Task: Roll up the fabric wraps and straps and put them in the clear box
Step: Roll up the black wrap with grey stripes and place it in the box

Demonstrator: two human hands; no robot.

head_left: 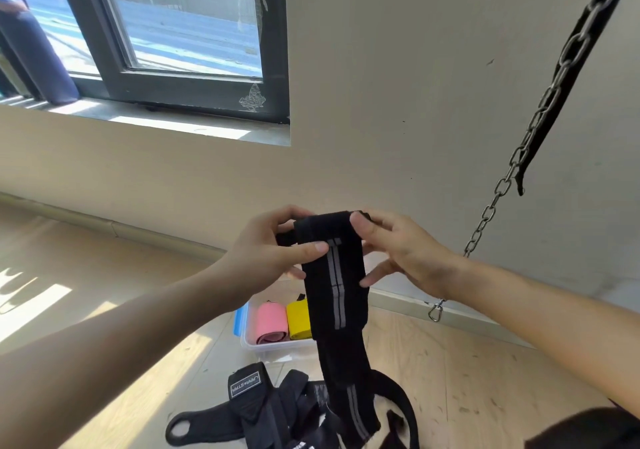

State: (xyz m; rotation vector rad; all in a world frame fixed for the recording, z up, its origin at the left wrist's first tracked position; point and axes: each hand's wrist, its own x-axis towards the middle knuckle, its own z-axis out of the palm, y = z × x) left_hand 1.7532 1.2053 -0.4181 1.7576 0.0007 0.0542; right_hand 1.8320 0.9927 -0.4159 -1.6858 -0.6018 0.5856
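Two hands meet at mid-frame in the head view, the only view I have. The left hand (pixel 273 252) pinches the upper end of a black wrap (pixel 337 313), with the thumb pressed flat on its front face just beside the top of a paired grey stripe and the fingers curled behind. The right hand (pixel 401 252) grips the same upper end from the other side, thumb on the top edge, fingers tucked behind the cloth. From this grasp the black wrap hangs straight down and crosses in front of the clear box (pixel 273 346). Its lower end, which bears a second grey stripe, lands on the pile of black straps (pixel 277 414).

Writing: one strap in that pile carries a white-bordered label (pixel 245 384) that I read as "LARA STAR", turned sideways to me. Other white lettering shows at the bottom edge of the pile, too cut off to read. A white line drawing (pixel 251 99), tree-like, sits on the lower corner of the window frame (pixel 194 84).

Clear box: it stands on the wooden floor (pixel 467 379) near the wall, with a blue part (pixel 240 318) at its left side. Inside lie a pink roll (pixel 272 322) and a yellow roll (pixel 299 320), side by side and touching. The hanging wrap hides the box's right part.

Surroundings: a steel chain (pixel 540 112) slants down from upper right along the wall and ends in a snap hook (pixel 437 311), just below the right wrist in the picture. A black band (pixel 568 77) hangs beside the chain. Sunlight patches fall on the floor at left.
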